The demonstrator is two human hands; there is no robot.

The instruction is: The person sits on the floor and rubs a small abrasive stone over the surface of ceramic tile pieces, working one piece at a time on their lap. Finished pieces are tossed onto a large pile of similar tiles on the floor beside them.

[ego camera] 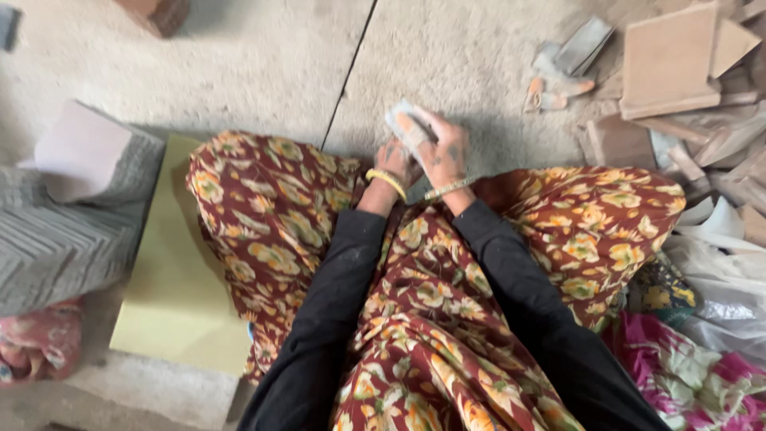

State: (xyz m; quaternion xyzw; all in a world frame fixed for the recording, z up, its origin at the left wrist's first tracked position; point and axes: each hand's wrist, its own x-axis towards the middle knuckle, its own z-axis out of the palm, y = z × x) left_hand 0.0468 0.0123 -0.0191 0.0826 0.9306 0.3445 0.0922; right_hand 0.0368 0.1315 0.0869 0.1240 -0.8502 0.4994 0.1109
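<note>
I sit on the floor in a floral dress with black sleeves. My right hand [444,152] grips a small dusty grey block with an orange patch [405,124], held just above my lap. Beside it, my left hand [394,162], with a yellow bangle at the wrist, is curled under the right hand; what it holds is hidden. Both hands are dusty and touch each other over my knees.
A yellow-green board [171,295] lies at my left under the dress. Grey stacked slabs [56,239] sit further left. Wooden blocks and tiles [670,60] pile up at the upper right, with small tools [558,76] on the dusty concrete floor [263,64]. Cloth and plastic bags [702,351] lie at right.
</note>
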